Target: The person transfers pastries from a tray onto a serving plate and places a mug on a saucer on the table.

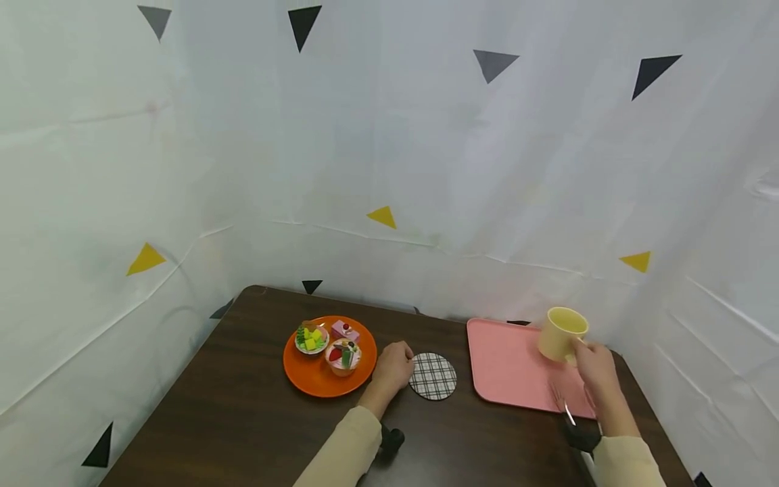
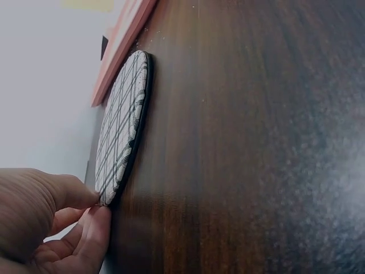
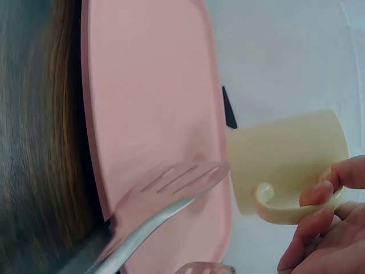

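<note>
In the left wrist view, the thumb and fingers of my left hand (image 1: 393, 365) pinch the near edge of a round checked coaster (image 2: 122, 125) with a dark underside. The coaster lies on the brown table, between an orange plate and a pink tray (image 1: 505, 365). My right hand (image 1: 596, 368) grips a pale yellow mug (image 3: 285, 154) by its handle, fingers curled through and round it. The mug is upright, over the back right part of the tray. A metal fork (image 3: 177, 185) lies at the tray's front right, close to my right wrist.
On the orange plate (image 1: 298, 375) at the left sit a fruit-topped tart (image 1: 312, 339), a cupcake (image 1: 343, 358) and a pink cake slice (image 1: 345, 331). Part of a second utensil (image 3: 205, 268) shows beside the fork. A white patterned sheet (image 1: 426, 169) rises behind the table (image 1: 231, 406).
</note>
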Motion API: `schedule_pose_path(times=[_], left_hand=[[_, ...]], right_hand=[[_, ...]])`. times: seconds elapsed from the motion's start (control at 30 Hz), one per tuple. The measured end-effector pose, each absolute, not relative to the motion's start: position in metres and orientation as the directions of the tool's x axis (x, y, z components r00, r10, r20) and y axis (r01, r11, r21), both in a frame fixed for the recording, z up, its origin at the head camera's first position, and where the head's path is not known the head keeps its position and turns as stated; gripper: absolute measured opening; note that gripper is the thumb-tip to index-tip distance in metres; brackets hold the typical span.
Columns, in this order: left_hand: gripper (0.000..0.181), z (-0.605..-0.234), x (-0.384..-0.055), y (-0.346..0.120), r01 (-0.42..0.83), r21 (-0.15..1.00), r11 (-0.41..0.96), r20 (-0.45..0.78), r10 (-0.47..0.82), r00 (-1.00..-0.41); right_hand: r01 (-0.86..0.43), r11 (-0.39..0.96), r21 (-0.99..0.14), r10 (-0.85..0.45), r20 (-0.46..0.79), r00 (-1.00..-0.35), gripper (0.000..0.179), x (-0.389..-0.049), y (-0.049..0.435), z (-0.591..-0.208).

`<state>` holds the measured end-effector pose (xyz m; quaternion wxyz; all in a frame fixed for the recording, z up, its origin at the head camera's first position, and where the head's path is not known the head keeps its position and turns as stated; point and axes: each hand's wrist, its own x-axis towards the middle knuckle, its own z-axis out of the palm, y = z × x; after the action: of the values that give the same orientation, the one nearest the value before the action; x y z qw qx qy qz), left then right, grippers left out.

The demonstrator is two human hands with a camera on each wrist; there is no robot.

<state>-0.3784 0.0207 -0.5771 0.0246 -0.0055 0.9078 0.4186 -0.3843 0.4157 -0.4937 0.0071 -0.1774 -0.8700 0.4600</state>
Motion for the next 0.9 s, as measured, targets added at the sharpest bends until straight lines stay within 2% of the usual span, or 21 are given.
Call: schedule_pose_path(times=[0.37, 0.6, 0.9], left_hand=[[0.005, -0.582, -0.380, 0.021, -0.022, 0.758, 0.652, -0.046, 0.019, -0.999], [0.006, -0.582, -0.380, 0.021, -0.014, 0.761, 0.649, -0.046, 0.033, -0.998], [0.006, -0.583, -0.383, 0.019, -0.020, 0.765, 0.643, -0.044, 0.022, -0.999]], right_hand=[[0.192, 0.572, -0.798, 0.283, -0.028, -0.959, 0.047, -0.370, 0.395, -0.485], [0.150, 0.585, -0.797, 0.233, -0.012, -0.973, 0.049, -0.360, 0.379, -0.477], [0.018, 0.533, -0.846, 0.134, 0.064, -0.989, 0.049, -0.341, 0.343, -0.465]])
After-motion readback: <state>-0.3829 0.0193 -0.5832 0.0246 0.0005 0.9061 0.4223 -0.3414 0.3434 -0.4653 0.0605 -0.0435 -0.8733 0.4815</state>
